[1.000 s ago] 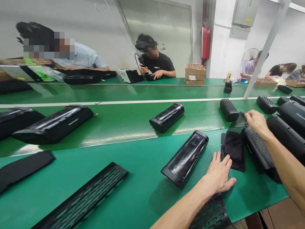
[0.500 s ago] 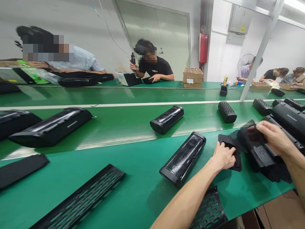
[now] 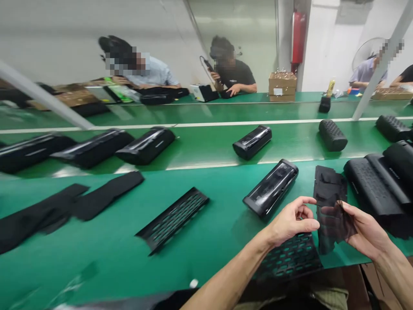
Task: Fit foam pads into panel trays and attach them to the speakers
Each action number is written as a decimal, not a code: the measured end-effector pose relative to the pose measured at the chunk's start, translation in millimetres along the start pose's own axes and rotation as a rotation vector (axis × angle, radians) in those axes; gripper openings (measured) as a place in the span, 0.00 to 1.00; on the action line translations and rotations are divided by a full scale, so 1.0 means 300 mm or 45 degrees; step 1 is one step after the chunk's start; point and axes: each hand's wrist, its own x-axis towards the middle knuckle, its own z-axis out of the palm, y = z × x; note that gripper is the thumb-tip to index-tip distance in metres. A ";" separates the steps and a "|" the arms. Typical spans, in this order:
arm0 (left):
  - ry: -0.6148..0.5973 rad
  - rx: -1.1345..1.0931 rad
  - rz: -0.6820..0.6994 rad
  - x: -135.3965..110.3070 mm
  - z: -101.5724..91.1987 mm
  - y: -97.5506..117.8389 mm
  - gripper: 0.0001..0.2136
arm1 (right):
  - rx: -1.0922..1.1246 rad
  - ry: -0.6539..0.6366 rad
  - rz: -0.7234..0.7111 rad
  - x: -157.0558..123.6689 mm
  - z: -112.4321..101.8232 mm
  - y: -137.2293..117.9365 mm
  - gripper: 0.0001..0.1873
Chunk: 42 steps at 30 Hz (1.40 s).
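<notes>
Gripping step, it seems: the thin sheet [image 3: 333,221] is pinched by the right hand [image 3: 366,228]; beside it, the left hand's [image 3: 294,219] parted fingers probably must be closed.

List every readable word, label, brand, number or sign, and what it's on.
None readable with certainty.
Pale lettering on rounded black plastic housing, far right: blurred.
Mark on black slot-patterned plastic housing, right: too small.
White label on brown cardboard box: too small.
Yellow bottle: any print too small.
Marks on glossy-topped black plastic housings, left: blurred.
Mark on black T-shirt: too small.
</notes>
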 end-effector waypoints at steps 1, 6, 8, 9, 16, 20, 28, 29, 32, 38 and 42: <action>0.066 0.010 0.010 -0.034 -0.007 -0.005 0.40 | 0.027 -0.049 0.043 0.004 0.014 0.028 0.14; 0.104 0.138 0.058 -0.168 -0.040 0.003 0.18 | 0.049 -0.125 0.146 0.005 0.091 0.118 0.17; 0.197 0.155 -0.051 -0.223 -0.046 0.009 0.17 | -0.019 -0.081 0.173 0.004 0.105 0.138 0.19; 0.260 0.168 -0.115 -0.250 -0.048 0.010 0.17 | -0.059 -0.054 0.201 0.003 0.106 0.147 0.21; 0.413 0.880 -0.260 -0.313 -0.037 -0.032 0.05 | -1.456 -0.059 0.015 0.025 0.076 0.200 0.24; 0.427 1.606 -0.363 -0.307 -0.001 -0.074 0.04 | -2.324 0.082 -0.170 0.037 0.041 0.216 0.19; 0.809 1.747 -0.254 -0.401 -0.040 -0.133 0.18 | -2.321 0.199 -0.474 0.057 -0.048 0.201 0.16; 0.810 1.707 -0.242 -0.407 -0.058 -0.141 0.16 | -2.314 0.158 -0.480 0.066 -0.050 0.200 0.17; 0.794 1.474 -0.175 -0.413 -0.092 -0.151 0.06 | -2.261 0.068 -0.439 0.087 -0.036 0.191 0.17; 0.734 0.228 -0.296 -0.430 -0.071 -0.124 0.20 | -1.672 -0.050 -0.106 0.073 0.005 0.169 0.16; 0.701 -0.303 -0.265 -0.438 -0.040 -0.133 0.31 | -1.289 -0.010 0.111 0.057 0.004 0.201 0.27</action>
